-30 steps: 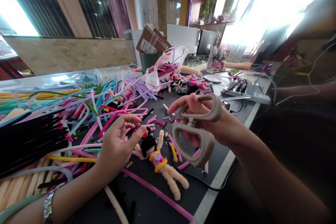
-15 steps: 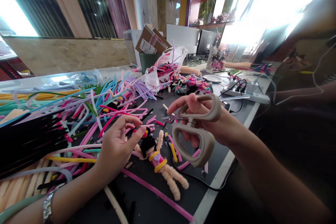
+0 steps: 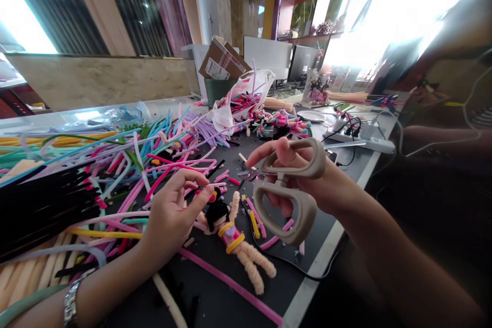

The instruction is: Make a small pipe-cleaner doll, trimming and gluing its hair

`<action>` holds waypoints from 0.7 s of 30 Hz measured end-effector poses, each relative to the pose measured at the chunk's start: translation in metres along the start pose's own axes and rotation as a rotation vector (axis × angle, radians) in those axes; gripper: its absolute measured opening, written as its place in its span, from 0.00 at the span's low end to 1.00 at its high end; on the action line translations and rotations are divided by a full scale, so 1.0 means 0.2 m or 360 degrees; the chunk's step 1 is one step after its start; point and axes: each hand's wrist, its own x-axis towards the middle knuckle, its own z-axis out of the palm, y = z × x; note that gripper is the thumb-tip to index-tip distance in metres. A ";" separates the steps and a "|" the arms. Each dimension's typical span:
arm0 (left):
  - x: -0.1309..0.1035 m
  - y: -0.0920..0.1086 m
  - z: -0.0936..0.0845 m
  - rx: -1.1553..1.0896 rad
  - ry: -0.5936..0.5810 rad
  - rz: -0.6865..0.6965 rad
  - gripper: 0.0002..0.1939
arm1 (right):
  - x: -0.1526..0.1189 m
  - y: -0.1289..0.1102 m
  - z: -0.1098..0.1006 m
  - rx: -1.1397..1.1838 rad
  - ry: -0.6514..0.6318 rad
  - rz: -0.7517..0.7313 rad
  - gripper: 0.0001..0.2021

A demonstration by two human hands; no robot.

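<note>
My right hand (image 3: 284, 164) grips a pair of beige-handled scissors (image 3: 284, 210), their blades pointing left and their two handle loops towards me. Thumb and forefinger of my left hand (image 3: 172, 210) come together in a pinch just above a doll's head; whatever they hold is too small to make out. The pipe-cleaner doll (image 3: 230, 238) lies on its back on the dark table. It has black hair, peach arms and legs, and a pink top with yellow bands. Beside it are short yellow offcuts (image 3: 253, 223) and pink ones. Below runs a long pink pipe cleaner (image 3: 230, 284).
A heap of coloured pipe cleaners (image 3: 126, 174) covers the left, with a black bundle (image 3: 46, 210) in front. Finished dolls (image 3: 284, 120) lie beyond, near a plastic bag (image 3: 265, 82). A power strip (image 3: 357, 138) with cables lies at the right edge.
The scissors and my right hand have shifted very slightly right. My left hand and the doll stay where they were.
</note>
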 end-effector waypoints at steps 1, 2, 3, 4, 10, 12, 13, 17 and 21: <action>0.00 0.00 0.00 0.0006 -0.0003 0.0004 0.02 | 0.00 0.00 0.00 0.0005 -0.0005 -0.0009 0.26; 0.00 0.00 0.00 0.0014 -0.0006 0.0008 0.03 | 0.00 0.01 0.00 0.0013 -0.0010 -0.0021 0.27; 0.00 0.00 -0.01 0.0026 -0.0012 0.0011 0.03 | 0.00 0.01 -0.01 0.0018 -0.0013 -0.0035 0.27; 0.00 -0.01 -0.01 0.0038 -0.0019 0.0014 0.02 | 0.01 0.01 -0.01 0.0020 -0.0012 -0.0046 0.27; -0.01 0.00 -0.01 0.0046 -0.0046 0.0039 0.01 | 0.01 0.02 -0.02 -0.0023 0.0084 -0.0105 0.27; 0.00 0.00 -0.01 0.0020 -0.0054 0.0053 0.01 | 0.01 0.02 -0.01 0.0010 0.0123 -0.0091 0.25; 0.00 0.01 -0.01 0.0013 -0.0058 0.0045 0.02 | 0.01 0.02 -0.01 0.0018 0.0145 -0.0079 0.25; -0.01 0.00 -0.01 0.0047 -0.0070 0.0034 0.03 | 0.01 0.03 -0.02 -0.0028 0.0187 -0.0023 0.27; -0.01 0.01 -0.01 0.0115 -0.0119 0.0052 0.01 | 0.01 0.03 -0.01 -0.0044 0.0121 0.0103 0.29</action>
